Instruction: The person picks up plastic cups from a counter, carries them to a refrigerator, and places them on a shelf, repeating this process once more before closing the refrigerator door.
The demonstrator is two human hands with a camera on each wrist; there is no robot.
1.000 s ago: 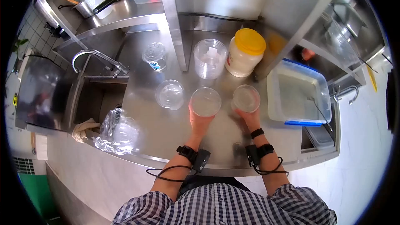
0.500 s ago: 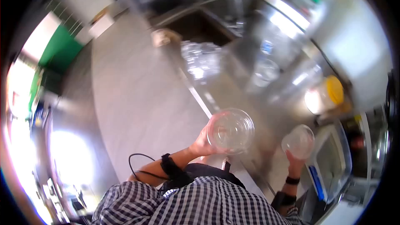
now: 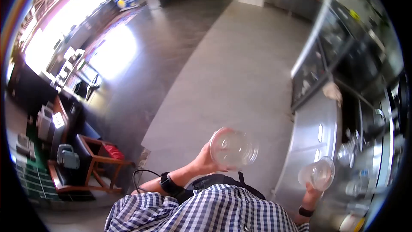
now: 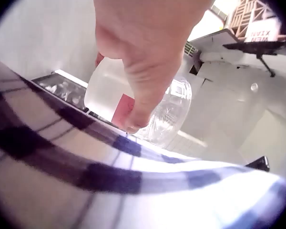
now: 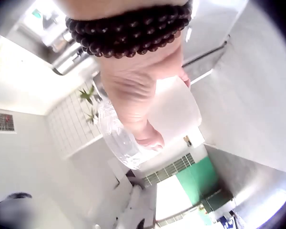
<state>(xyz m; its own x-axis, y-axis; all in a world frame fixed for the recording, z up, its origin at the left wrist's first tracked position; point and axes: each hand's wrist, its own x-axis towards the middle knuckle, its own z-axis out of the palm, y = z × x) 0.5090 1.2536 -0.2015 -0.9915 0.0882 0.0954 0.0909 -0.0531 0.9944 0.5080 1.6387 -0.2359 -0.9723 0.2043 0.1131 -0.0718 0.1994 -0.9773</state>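
Behind left hand [image 4: 144, 59], partly hidden container [image 4: 107, 88]

In the left wrist view, the left hand [image 4: 145, 52], cut off above, hides part of a pink patch [image 4: 122, 109] on the left cup [image 4: 103, 89]. In the head view, the right cup [image 3: 319, 174] hides part of the right hand [image 3: 313, 191]; clear containers [image 3: 346, 154] are blurred.
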